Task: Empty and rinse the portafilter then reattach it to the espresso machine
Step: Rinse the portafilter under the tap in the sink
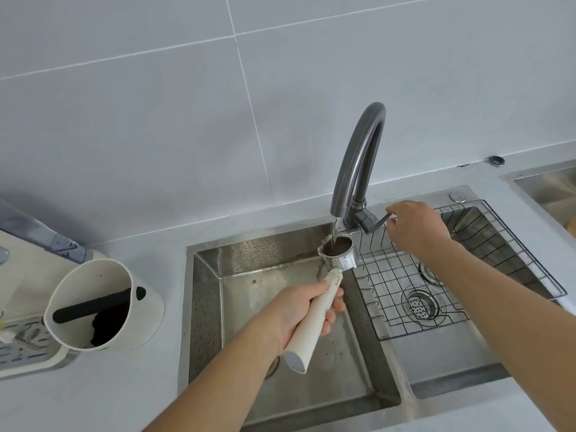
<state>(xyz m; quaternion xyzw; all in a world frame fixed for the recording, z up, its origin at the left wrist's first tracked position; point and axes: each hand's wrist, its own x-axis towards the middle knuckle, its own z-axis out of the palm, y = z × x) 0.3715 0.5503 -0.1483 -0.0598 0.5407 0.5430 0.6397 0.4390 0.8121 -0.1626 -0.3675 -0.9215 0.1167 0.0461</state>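
Head view, nearest first: my left hand (304,310) is wrapped around the cream handle of the portafilter (324,288), fingers curled under it and thumb on top, holding it out over the left basin of the steel sink (205,294). Its metal basket sits right under the spout, and water is running into it; what fills the basket looks dark brown, so I judge that coffee residue is mixed with the water and the rinse is only partly done.

On the worktop (124,394) to the left stands a white knock box (103,304) with a black bar across it and dark grounds lying inside, so I take the emptying step as done. Behind it, at the left edge, is a cream appliance with a slotted drip tray (25,338), which I judge to be the espresso machine, though only a corner shows.

Further out, a wire rack (436,275) lies across the right basin, with the drain strainer (420,304) showing through it. My right hand (417,226) reaches over the rack to the dark lever at the base of the grey gooseneck faucet (358,169), fingertips pinched on the lever's end.

Left to do, as I read it: finish flushing until the water is clear, shut the tap, shake off the portafilter and lock it back onto the machine
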